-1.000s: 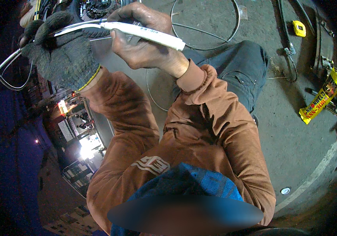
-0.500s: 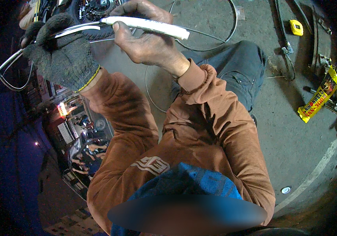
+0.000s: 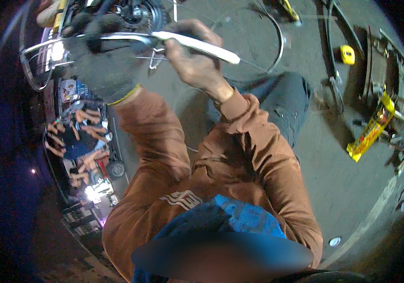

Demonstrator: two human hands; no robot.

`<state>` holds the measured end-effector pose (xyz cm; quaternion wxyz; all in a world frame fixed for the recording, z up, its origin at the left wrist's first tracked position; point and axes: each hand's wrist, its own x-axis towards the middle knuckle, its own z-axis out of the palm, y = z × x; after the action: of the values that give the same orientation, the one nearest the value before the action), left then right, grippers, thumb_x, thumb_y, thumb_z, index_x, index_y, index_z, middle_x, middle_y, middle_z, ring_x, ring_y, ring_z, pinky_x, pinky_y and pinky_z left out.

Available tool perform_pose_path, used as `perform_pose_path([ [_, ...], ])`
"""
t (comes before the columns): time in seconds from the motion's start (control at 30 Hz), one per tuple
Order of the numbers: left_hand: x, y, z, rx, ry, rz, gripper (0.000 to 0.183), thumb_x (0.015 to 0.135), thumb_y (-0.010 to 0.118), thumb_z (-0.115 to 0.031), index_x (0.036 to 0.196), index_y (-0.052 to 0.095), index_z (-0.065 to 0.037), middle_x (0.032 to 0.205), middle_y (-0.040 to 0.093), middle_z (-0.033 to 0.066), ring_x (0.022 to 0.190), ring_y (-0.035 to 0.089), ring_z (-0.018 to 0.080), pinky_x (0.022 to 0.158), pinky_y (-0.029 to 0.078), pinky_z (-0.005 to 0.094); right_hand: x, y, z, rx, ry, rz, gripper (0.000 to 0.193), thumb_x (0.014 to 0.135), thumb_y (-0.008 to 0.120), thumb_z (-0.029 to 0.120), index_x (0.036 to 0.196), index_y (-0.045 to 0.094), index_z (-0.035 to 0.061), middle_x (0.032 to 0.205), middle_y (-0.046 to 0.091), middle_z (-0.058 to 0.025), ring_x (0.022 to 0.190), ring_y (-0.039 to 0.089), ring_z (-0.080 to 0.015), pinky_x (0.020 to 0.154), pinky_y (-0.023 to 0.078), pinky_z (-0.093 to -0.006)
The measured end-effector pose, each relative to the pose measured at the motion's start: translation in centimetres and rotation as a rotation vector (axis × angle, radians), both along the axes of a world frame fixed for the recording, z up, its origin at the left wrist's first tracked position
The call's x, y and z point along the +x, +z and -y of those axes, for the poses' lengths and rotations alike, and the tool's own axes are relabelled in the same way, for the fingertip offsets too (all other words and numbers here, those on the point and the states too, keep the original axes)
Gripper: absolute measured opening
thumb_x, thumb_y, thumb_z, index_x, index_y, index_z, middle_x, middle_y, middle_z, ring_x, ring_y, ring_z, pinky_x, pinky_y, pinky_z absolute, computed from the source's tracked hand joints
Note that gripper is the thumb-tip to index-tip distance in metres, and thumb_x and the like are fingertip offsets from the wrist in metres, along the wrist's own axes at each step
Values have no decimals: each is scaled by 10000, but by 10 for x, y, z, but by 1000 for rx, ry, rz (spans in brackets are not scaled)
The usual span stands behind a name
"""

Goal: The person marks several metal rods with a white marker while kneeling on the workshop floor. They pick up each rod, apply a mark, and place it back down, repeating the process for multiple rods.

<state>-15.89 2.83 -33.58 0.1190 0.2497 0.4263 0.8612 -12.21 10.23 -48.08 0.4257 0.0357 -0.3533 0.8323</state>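
Note:
My left hand (image 3: 107, 73), in a dark grey knit glove with a yellow cuff edge, is closed around a thin, shiny bent metal rod (image 3: 46, 45) at upper left. The rod bends into a loop beyond the glove's left side. In my bare right hand (image 3: 192, 61) is a white marker pen (image 3: 216, 51), pinched between thumb and fingers. Its tip end points left and meets or nearly meets the rod just right of the glove; blur hides whether they touch. A motorcycle wheel (image 3: 157, 16) stands behind both hands.
On the ground at right lie a yellow tape measure (image 3: 347, 55), a yellow packet (image 3: 372, 128), metal frame pieces (image 3: 376, 61) and dark cables (image 3: 328, 40). A yellow-and-black tool (image 3: 288, 10) lies at the top, near a thin cable loop (image 3: 280, 35). Several people (image 3: 82, 137) are at far left.
The view has shifted, bringing the yellow-and-black tool into sight. Both hands appear slightly farther right and lower, with the marker still at the rod. Neither hand has let go.

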Motion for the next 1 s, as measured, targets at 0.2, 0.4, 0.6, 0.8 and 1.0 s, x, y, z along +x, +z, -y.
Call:
perform_pose_path([
  [0.2, 3, -12, -9, -7, 260, -114, 167, 976, 668, -199, 1113, 616, -120, 1026, 659, 30, 835, 639, 165, 747, 561, 357, 8, -4, -8, -13, 173, 24, 212, 891, 687, 139, 1006, 653, -35, 847, 715, -123, 757, 676, -155, 683, 548, -312],
  [0.4, -6, -15, -6, -17, 202, -255, 227, 970, 673, -279, 1110, 640, -104, 1110, 665, 68, 832, 638, 180, 826, 559, 413, 5, -4, -6, 16, 178, 3, 189, 898, 676, 117, 966, 587, -35, 796, 696, -108, 686, 669, -165, 607, 541, -321],
  [0.6, -14, -20, -3, 18, 184, -204, 198, 972, 673, -235, 1076, 647, -68, 1055, 652, 70, 812, 601, 179, 832, 538, 431, -1, -4, -11, -187, 300, -37, 263, 992, 564, 172, 1153, 543, -34, 954, 664, -142, 823, 646, -193, 786, 541, -325],
  [0.8, -22, -27, -9, 21, 221, -320, 200, 1006, 618, -170, 1150, 655, -35, 1082, 693, 136, 777, 656, 177, 746, 579, 408, 2, 11, -14, -278, 249, -10, 355, 1050, 518, 257, 1305, 467, 15, 1065, 653, -175, 901, 662, -227, 826, 552, -381],
  [1.0, -15, -24, -18, 11, 256, -341, 216, 1014, 596, -155, 1171, 651, -18, 1066, 706, 123, 762, 665, 155, 712, 582, 351, 16, 35, -30, -96, 55, 118, 408, 1070, 487, 292, 1373, 433, 25, 1097, 664, -175, 919, 684, -234, 866, 547, -373],
])
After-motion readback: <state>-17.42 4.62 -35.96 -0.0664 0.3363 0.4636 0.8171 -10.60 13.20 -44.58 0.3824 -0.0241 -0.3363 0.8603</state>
